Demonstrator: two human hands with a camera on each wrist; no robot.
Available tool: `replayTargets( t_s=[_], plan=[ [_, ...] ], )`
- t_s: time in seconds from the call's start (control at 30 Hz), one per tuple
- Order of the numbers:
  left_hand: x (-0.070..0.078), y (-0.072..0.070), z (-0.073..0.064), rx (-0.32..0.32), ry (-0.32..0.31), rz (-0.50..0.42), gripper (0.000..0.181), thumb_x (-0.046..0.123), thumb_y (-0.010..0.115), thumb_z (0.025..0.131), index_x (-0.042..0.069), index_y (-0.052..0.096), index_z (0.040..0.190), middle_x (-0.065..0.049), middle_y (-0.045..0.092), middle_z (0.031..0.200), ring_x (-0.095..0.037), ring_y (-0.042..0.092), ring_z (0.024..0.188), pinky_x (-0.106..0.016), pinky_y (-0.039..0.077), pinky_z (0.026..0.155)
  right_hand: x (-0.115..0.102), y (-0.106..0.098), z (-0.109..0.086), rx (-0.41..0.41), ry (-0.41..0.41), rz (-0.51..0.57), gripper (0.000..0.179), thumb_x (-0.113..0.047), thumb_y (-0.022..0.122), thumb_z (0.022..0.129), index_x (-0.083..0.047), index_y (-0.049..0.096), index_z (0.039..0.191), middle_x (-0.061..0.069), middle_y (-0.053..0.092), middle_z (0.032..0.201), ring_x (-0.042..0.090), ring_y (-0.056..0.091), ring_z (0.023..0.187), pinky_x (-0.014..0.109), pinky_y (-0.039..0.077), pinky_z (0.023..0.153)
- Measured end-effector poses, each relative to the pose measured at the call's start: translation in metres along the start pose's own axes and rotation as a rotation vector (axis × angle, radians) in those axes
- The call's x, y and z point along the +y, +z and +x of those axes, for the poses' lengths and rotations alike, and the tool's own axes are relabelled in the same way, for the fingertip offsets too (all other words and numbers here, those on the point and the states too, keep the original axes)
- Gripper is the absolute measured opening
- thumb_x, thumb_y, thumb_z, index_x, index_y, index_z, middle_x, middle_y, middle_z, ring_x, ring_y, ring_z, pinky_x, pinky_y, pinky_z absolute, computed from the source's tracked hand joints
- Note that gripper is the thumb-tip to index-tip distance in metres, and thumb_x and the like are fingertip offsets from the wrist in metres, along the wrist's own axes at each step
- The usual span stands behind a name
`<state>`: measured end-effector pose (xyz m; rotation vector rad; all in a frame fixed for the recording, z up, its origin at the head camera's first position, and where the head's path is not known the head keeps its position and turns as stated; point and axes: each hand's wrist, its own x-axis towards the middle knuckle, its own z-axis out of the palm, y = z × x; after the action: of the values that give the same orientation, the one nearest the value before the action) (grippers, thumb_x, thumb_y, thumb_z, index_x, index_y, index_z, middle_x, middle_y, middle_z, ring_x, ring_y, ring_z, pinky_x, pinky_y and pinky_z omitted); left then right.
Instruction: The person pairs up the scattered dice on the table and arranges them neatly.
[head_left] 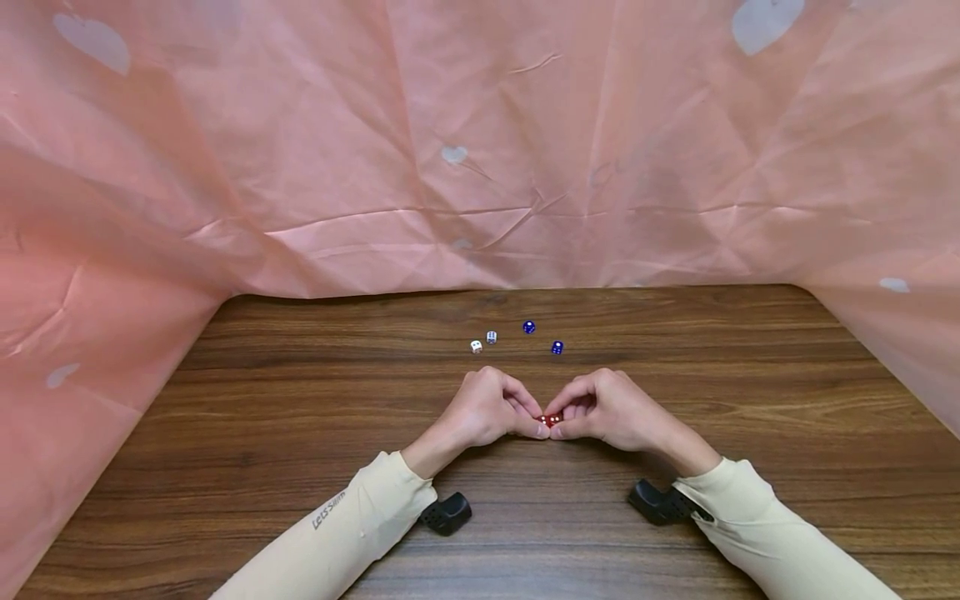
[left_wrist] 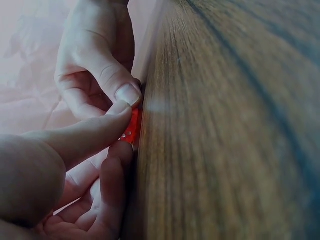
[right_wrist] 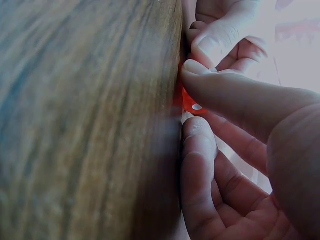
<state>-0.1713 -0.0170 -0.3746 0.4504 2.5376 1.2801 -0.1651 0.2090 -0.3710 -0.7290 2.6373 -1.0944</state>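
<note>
Two red dice sit side by side on the wooden table, a left red die (head_left: 543, 421) and a right red die (head_left: 555, 418). My left hand (head_left: 491, 408) pinches the left one between thumb and fingers. The right one is pinched the same way by my right hand (head_left: 617, 411). Both thumb tips meet at the near side of the dice. In the left wrist view, a red die (left_wrist: 131, 131) with white pips shows between thumb and fingertip. The right wrist view has a red die (right_wrist: 192, 102) low against the tabletop, partly covered by the thumb.
Beyond my hands lie two white dice, one (head_left: 476, 347) nearer and one (head_left: 491, 337) farther, and two blue dice, one (head_left: 529, 327) at the back and one (head_left: 557, 347) nearer. A pink curtain (head_left: 480, 192) hangs behind the table (head_left: 300, 400).
</note>
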Motion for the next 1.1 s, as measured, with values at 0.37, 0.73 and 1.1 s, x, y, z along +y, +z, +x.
replayTargets(
  t_s=[0.37, 0.73, 1.1],
  plan=[
    [-0.002, -0.002, 0.001, -0.036, -0.011, -0.084, 0.020, 0.020, 0.099, 0.069, 0.021, 0.084, 0.082, 0.007, 0.079, 0.073, -0.003, 0.072, 0.068, -0.021, 0.049, 0.064, -0.001, -0.002, -0.001, -0.017, 0.004, -0.003, 0.021, -0.025, 0.093, 0.080, -0.020, 0.085, 0.099, -0.008, 0.071, 0.078, 0.005, 0.064, 0.072, 0.022, 0.053, 0.066],
    [-0.003, -0.003, 0.002, -0.048, -0.036, -0.109, 0.019, 0.020, 0.099, 0.070, 0.023, 0.084, 0.082, 0.008, 0.079, 0.074, -0.003, 0.072, 0.070, -0.020, 0.049, 0.067, 0.006, -0.012, 0.000, -0.080, 0.033, 0.151, 0.034, -0.024, 0.089, 0.087, -0.004, 0.080, 0.114, 0.001, 0.076, 0.085, 0.007, 0.069, 0.078, 0.022, 0.057, 0.071],
    [-0.001, 0.003, 0.005, -0.045, -0.017, -0.104, 0.019, 0.019, 0.099, 0.070, 0.022, 0.083, 0.081, 0.008, 0.079, 0.073, -0.003, 0.072, 0.069, -0.020, 0.048, 0.066, 0.002, -0.029, -0.002, 0.097, 0.054, 0.202, 0.033, -0.021, 0.084, 0.092, -0.004, 0.078, 0.120, 0.007, 0.082, 0.099, 0.006, 0.074, 0.086, 0.020, 0.058, 0.078]
  ],
)
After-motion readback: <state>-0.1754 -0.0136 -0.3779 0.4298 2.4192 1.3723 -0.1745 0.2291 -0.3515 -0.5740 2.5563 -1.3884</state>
